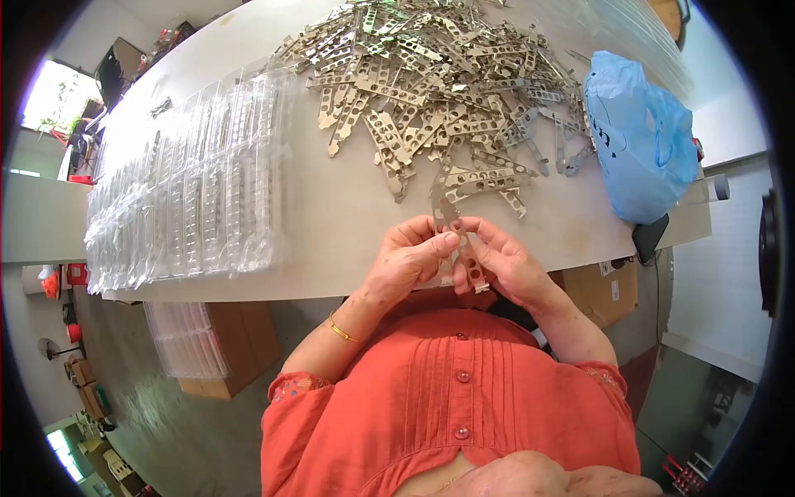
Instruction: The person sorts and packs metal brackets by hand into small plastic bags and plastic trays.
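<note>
My left hand (416,253) and my right hand (503,258) meet at the near edge of the table, both closed on perforated metal strips (472,263). The strips look silvery, with round holes and notched ends, and they slant down between my fingers. More than one piece seems to be there, but my fingers hide part of them. My left thumb presses across the upper part. Just beyond my hands lies a big pile of similar metal strips (406,132), heaped loosely.
Clear plastic trays (186,182) with rows of slots lie on the table (319,240) at the left. A blue plastic bag (633,137) stands at the right, with a dark phone (651,238) by it. Cardboard boxes (240,348) sit below.
</note>
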`<state>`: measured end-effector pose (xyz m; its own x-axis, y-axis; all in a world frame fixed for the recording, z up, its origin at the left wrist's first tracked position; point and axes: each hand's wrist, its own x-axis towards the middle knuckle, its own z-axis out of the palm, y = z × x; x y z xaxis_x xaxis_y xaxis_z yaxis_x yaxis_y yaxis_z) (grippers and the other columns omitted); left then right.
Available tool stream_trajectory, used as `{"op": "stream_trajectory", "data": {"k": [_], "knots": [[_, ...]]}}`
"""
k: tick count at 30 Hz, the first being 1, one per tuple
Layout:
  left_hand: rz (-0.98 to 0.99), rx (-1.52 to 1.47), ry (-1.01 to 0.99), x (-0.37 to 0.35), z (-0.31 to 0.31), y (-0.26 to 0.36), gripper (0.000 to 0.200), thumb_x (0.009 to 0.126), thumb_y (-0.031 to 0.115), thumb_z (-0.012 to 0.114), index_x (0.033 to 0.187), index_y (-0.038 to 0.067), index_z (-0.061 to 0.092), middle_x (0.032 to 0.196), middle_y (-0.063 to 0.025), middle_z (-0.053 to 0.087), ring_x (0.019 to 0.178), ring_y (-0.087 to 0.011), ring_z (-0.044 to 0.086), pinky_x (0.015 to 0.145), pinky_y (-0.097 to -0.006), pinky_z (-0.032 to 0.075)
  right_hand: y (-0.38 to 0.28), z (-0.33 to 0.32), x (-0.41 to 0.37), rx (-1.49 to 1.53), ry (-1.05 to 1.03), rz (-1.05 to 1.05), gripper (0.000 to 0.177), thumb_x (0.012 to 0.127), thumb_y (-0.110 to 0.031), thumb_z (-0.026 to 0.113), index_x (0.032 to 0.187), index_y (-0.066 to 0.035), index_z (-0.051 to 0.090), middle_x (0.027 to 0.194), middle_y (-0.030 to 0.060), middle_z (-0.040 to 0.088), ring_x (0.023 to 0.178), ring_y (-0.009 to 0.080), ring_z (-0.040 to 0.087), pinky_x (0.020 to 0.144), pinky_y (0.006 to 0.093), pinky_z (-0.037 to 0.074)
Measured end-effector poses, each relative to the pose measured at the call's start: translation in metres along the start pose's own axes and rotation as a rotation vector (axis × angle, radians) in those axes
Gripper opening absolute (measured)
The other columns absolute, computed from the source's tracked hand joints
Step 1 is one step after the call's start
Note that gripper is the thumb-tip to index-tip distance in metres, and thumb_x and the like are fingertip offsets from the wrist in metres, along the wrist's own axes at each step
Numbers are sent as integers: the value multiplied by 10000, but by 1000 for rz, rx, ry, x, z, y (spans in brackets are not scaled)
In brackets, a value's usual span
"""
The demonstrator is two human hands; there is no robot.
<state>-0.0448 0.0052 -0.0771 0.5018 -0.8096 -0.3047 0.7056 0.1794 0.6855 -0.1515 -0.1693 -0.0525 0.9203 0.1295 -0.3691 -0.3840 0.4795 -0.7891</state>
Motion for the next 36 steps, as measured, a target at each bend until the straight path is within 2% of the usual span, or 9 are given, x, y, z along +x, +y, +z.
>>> {"op": "stream_trajectory", "data": {"k": [4, 6, 9, 13, 15, 19, 24, 28, 36], "knots": [[10, 199, 68, 1, 4, 5, 202, 967, 228, 695, 1018, 33, 679, 813, 8, 648, 515, -11, 416, 450, -187, 323, -4, 4, -5, -116, 157, -27, 270, 1067, -203, 499, 1274, -37, 543, 883, 47, 669, 754, 109, 621, 719, 255, 508], [10, 193, 55, 2, 2, 3, 197, 969, 226, 693, 1010, 33, 683, 810, 9, 646, 516, -13, 416, 450, -188, 324, 6, 1, -7, -411, 211, -184, 174, 1039, -167, 558, 1135, -29, 604, 844, 15, 642, 747, 71, 589, 688, 233, 483], [15, 201, 44, 3, 3, -1, 212, 983, 236, 673, 1029, 29, 677, 808, 12, 633, 529, -18, 429, 461, -189, 335, 1, 4, -13, -562, 232, -160, 133, 1012, -142, 604, 1071, -24, 618, 845, -17, 614, 746, 41, 554, 660, 226, 463], [80, 175, 38, 7, -3, -9, 273, 1033, 274, 585, 1139, 27, 627, 836, 10, 602, 575, -38, 482, 509, -196, 377, 1, 3, -9, -402, 198, -128, 138, 1011, -141, 602, 1085, -25, 601, 844, -32, 601, 733, 38, 543, 634, 220, 453], [51, 106, 29, 6, -8, -11, 277, 1049, 265, 546, 1162, 21, 614, 859, 2, 597, 572, -51, 488, 524, -209, 395, 2, 4, -3, -264, 273, -153, 131, 1008, -129, 600, 1092, -30, 585, 834, -37, 600, 722, 30, 541, 624, 214, 450], [-1, -79, -2, 6, -14, -10, 282, 1071, 234, 488, 1199, 1, 584, 908, -22, 591, 565, -77, 500, 541, -245, 434, -13, 6, 3, -302, 318, -29, 134, 1003, -116, 596, 1105, -33, 573, 819, -32, 603, 709, 22, 541, 604, 203, 448], [-42, -126, -68, 16, -18, -9, 258, 1071, 223, 488, 1183, 2, 561, 913, -37, 604, 560, -86, 504, 534, -256, 441, -17, 7, 10, -276, 347, -41, 132, 990, -104, 599, 1097, -29, 577, 810, -26, 612, 660, 15, 532, 546, 196, 448], [-74, -172, -66, 18, -19, -11, 202, 1064, 208, 502, 1126, 22, 556, 896, -51, 618, 553, -97, 499, 531, -257, 436, -17, 9, 7, -279, 369, -32, 126, 987, -93, 599, 1092, -27, 578, 799, -22, 611, 641, 17, 528, 540, 197, 451], [-83, -165, -87, 14, -19, -8, 182, 1060, 209, 513, 1127, 41, 535, 872, -43, 617, 564, -112, 499, 534, -263, 427, -16, 14, 11, -327, 341, -16, 116, 982, -79, 600, 1077, -17, 574, 766, -27, 598, 623, 10, 518, 525, 196, 431]]}}
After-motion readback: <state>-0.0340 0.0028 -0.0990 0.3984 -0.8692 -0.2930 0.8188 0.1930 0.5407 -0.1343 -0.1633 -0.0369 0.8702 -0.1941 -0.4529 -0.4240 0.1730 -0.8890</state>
